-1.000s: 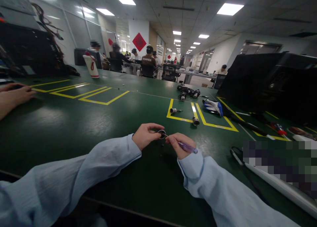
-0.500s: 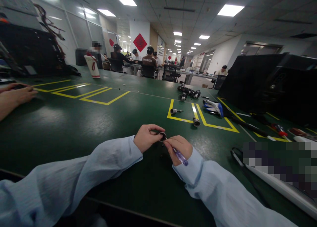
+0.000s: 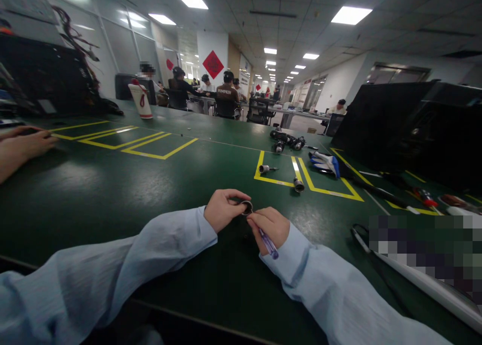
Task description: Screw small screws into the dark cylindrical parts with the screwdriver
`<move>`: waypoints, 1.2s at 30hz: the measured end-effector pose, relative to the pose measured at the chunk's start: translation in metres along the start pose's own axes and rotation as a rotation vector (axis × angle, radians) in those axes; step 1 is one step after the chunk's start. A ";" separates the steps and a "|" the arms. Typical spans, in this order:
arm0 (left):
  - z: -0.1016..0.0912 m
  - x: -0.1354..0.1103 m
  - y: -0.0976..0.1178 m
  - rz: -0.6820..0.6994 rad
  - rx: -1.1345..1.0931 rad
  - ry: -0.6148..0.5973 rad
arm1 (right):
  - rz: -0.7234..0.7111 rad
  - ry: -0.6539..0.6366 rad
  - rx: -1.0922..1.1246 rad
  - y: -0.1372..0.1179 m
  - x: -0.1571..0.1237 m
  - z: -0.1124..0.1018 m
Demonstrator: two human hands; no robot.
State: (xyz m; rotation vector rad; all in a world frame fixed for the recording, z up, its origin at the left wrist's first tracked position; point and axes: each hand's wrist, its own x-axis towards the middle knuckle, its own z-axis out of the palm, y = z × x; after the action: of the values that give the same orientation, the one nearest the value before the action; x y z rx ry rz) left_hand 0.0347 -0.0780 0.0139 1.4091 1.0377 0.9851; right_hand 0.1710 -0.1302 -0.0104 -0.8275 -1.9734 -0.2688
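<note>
Between thumb and fingers, my left hand [image 3: 223,210] grips a small round metal ring-shaped part [image 3: 247,207], its opening turned towards me. My right hand [image 3: 271,227] is closed around a screwdriver with a clear purple handle [image 3: 269,246]. The screwdriver's tip end meets the near side of the metal part; my fingers partly hide the shaft. Both hands are close together above the green table [image 3: 158,189]. Beyond them lie a metal cup-shaped part [image 3: 298,185] and a similar part with a thin stem [image 3: 266,169].
Dark motor-like parts [image 3: 286,141] and a white-blue glove [image 3: 324,164] lie farther back. A red-handled screwdriver [image 3: 425,198] is at the right. Another person's hand [image 3: 28,146] rests at the left edge. A paper cup [image 3: 141,101] stands at the back left.
My right hand has shifted slightly left, and the screwdriver handle has swung a little down and to the left. My left hand stays nearly still with the metal part.
</note>
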 end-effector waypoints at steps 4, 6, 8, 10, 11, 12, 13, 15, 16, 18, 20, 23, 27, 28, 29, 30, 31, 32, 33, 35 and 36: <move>-0.003 0.003 -0.001 0.008 0.021 0.019 | 0.443 0.036 0.328 -0.002 0.004 -0.009; -0.005 0.004 -0.001 0.004 0.006 0.030 | 0.810 -0.033 0.629 0.000 0.005 -0.010; -0.007 0.005 0.001 -0.009 -0.029 0.047 | 1.054 -0.132 0.874 0.004 0.006 -0.009; -0.007 0.005 0.002 -0.023 -0.058 0.067 | 1.136 -0.181 0.966 0.007 0.006 -0.007; -0.007 0.005 0.002 -0.029 -0.067 0.071 | 1.148 -0.181 0.972 0.008 0.006 -0.005; -0.007 0.004 0.003 -0.032 -0.073 0.072 | 1.153 -0.174 0.972 0.009 0.006 -0.005; -0.006 0.004 0.003 -0.033 -0.079 0.072 | 1.155 -0.168 0.973 0.009 0.005 -0.004; -0.005 0.004 0.003 -0.034 -0.089 0.069 | 1.152 -0.162 0.971 0.009 0.004 -0.002; -0.005 0.004 0.002 -0.034 -0.093 0.068 | 1.145 -0.163 0.963 0.008 0.003 -0.002; -0.005 0.004 0.001 -0.033 -0.094 0.067 | 1.123 -0.177 0.929 0.007 0.000 0.001; -0.004 0.004 0.001 -0.033 -0.095 0.066 | 1.101 -0.195 0.891 0.007 -0.002 0.003; -0.004 0.004 0.000 -0.040 -0.102 0.067 | 1.078 -0.218 0.864 0.006 -0.002 0.005; -0.003 0.004 0.001 -0.074 -0.166 0.084 | 1.160 -0.267 0.930 0.007 0.002 0.003; -0.003 0.003 0.002 -0.087 -0.191 0.080 | 1.198 -0.272 0.981 0.007 0.002 0.002; -0.003 0.003 0.002 -0.101 -0.215 0.073 | 1.234 -0.273 1.042 0.008 0.003 0.001; -0.004 0.003 0.002 -0.112 -0.235 0.063 | 1.258 -0.269 1.112 0.009 0.004 0.000; -0.004 0.003 0.002 -0.119 -0.250 0.054 | 1.269 -0.258 1.185 0.011 0.004 -0.001; -0.004 0.003 0.003 -0.123 -0.262 0.047 | 1.266 -0.236 1.256 0.012 0.004 -0.002; -0.005 0.003 0.003 -0.124 -0.268 0.041 | 1.248 -0.199 1.314 0.013 0.004 -0.003; -0.005 0.002 0.003 -0.120 -0.268 0.036 | 1.173 -0.084 1.345 0.015 0.004 -0.003; -0.005 0.002 0.003 -0.116 -0.260 0.034 | 1.129 -0.020 1.304 0.015 0.004 -0.003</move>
State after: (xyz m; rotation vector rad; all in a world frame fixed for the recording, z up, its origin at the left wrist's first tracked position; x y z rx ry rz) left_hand 0.0307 -0.0750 0.0172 1.1113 0.9669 1.0212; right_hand 0.1813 -0.1187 -0.0074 -0.8290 -1.0033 1.4902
